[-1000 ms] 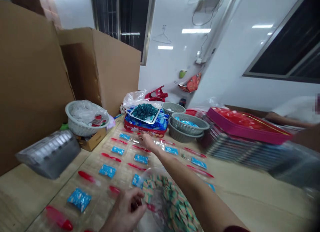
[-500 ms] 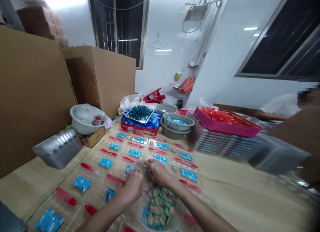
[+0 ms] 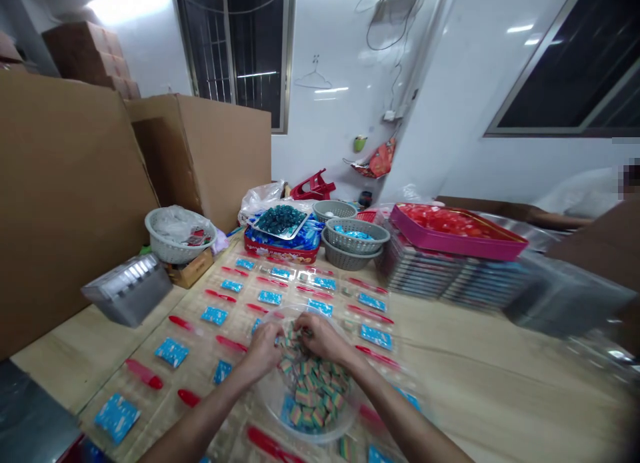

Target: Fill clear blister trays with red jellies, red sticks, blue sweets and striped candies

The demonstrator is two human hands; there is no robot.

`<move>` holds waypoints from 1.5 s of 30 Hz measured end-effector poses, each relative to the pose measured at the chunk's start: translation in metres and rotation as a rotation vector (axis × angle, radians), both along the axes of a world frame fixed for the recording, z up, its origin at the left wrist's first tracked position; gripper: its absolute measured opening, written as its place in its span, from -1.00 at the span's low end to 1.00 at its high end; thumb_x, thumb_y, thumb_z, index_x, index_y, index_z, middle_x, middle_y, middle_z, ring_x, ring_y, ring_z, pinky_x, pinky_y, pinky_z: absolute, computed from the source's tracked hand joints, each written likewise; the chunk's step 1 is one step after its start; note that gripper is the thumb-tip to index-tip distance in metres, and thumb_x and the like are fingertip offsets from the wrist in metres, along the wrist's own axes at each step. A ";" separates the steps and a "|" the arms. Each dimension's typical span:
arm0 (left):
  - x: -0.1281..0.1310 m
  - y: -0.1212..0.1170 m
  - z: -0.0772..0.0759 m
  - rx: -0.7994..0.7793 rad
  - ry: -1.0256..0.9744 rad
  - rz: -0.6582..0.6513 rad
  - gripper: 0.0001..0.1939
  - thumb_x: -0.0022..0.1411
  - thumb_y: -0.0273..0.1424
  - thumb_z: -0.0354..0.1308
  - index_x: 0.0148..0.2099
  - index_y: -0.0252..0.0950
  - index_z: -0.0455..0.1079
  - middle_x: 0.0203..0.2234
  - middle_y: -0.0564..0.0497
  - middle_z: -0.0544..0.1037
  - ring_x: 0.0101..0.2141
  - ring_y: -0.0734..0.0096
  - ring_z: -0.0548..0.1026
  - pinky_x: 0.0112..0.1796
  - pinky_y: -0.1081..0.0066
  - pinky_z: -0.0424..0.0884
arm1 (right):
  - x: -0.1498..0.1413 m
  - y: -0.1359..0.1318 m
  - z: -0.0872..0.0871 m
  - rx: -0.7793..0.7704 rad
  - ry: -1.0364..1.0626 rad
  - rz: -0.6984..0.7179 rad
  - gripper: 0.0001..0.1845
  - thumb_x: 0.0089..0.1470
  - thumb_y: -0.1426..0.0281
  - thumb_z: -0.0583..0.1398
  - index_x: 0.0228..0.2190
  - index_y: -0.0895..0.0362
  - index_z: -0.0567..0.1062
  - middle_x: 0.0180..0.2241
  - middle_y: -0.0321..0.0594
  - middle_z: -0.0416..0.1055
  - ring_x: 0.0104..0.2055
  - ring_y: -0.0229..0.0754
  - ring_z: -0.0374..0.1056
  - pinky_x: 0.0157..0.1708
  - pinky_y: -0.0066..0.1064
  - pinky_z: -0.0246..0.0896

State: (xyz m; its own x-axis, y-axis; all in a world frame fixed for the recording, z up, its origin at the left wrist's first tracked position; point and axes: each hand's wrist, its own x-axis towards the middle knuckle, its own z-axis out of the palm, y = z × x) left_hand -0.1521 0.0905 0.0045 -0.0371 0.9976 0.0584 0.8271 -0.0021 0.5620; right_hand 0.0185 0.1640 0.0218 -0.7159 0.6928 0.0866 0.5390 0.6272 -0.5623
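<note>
Left hand (image 3: 263,351): fingers clenched on candies at the heap's edge
Right hand (image 3: 323,336): fingers curled, grasping candies too
Candies (image 3: 315,393): striped heap in a clear bowl (image 3: 273,400), beneath both hands
Around: blue packets (image 3: 215,315), red sticks (image 3: 144,373) in rows on the table (image 3: 55,363)

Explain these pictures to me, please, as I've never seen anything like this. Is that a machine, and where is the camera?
There's no machine here. These are a person's own bare hands, seen from a camera worn on their head, looking forward and down. The left hand and right hand are both down among striped sweets in a clear container; whether they are gripping any is hard to tell. The wooden table around it carries rows of blue packets and red plastic pieces. Grey baskets and a pink tray stand further back, and another person is at the far right.
</note>
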 end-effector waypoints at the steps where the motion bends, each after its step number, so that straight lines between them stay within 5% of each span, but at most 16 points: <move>1: 0.002 0.000 -0.002 -0.014 0.008 -0.001 -0.69 -0.11 -0.64 0.07 -0.27 -0.33 0.44 -0.34 -0.05 0.54 -0.24 0.27 0.46 -0.20 0.35 0.34 | -0.001 -0.003 0.001 0.008 -0.008 0.030 -0.63 -0.25 0.61 0.07 -0.35 0.14 0.51 -0.29 -0.19 0.44 -0.24 -0.18 0.31 -0.22 -0.46 0.12; 6: 0.009 0.003 -0.004 -0.030 0.015 -0.091 -0.62 -0.14 -0.61 0.08 -0.20 -0.36 0.46 -0.29 -0.10 0.55 -0.22 0.20 0.46 -0.20 0.35 0.32 | -0.007 -0.014 -0.002 0.076 -0.025 0.099 -0.62 -0.28 0.59 0.10 -0.33 0.14 0.48 -0.25 -0.17 0.44 -0.19 -0.15 0.28 -0.21 -0.44 0.10; 11: 0.012 0.008 0.003 -0.083 0.064 -0.126 -0.76 -0.08 -0.57 0.02 -0.38 -0.35 0.49 -0.46 -0.06 0.54 -0.35 0.24 0.47 -0.34 0.40 0.27 | -0.008 -0.014 -0.009 0.020 -0.049 -0.053 -0.72 -0.20 0.59 0.07 -0.40 0.17 0.49 -0.33 -0.16 0.46 -0.24 -0.16 0.31 -0.24 -0.44 0.11; 24: 0.012 -0.005 0.027 -0.161 0.039 -0.001 -0.85 -0.03 -0.56 0.07 -0.46 -0.36 0.47 -0.52 -0.01 0.52 -0.41 0.37 0.42 -0.38 0.46 0.22 | -0.005 -0.003 -0.009 -0.052 0.172 -0.201 -0.84 -0.02 0.47 0.05 -0.47 0.17 0.44 -0.49 -0.26 0.39 -0.42 -0.24 0.26 -0.39 -0.48 0.08; 33: 0.010 -0.017 0.023 -0.138 0.024 -0.021 -0.89 -0.04 -0.57 0.07 -0.50 -0.33 0.40 -0.54 0.04 0.45 -0.39 0.38 0.38 -0.37 0.47 0.21 | -0.026 0.007 -0.011 -0.058 -0.058 -0.013 -0.79 -0.21 0.58 0.11 -0.47 0.16 0.48 -0.48 -0.28 0.42 -0.43 -0.27 0.26 -0.45 -0.53 0.02; 45: 0.004 -0.013 0.026 -0.151 0.025 0.006 -0.89 0.02 -0.52 0.08 -0.49 -0.33 0.42 -0.56 0.04 0.45 -0.44 0.40 0.40 -0.40 0.46 0.21 | -0.030 -0.001 -0.005 0.067 -0.217 0.125 -0.67 -0.12 0.57 0.08 -0.24 0.14 0.43 -0.17 -0.15 0.36 -0.25 -0.18 0.32 -0.38 -0.46 0.05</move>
State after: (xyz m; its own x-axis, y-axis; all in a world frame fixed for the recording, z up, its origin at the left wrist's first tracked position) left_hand -0.1484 0.0771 0.0307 -0.0439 0.9949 -0.0909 0.8404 0.0860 0.5351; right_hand -0.0111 0.1625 0.0168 -0.8027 0.5953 -0.0355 0.5579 0.7287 -0.3971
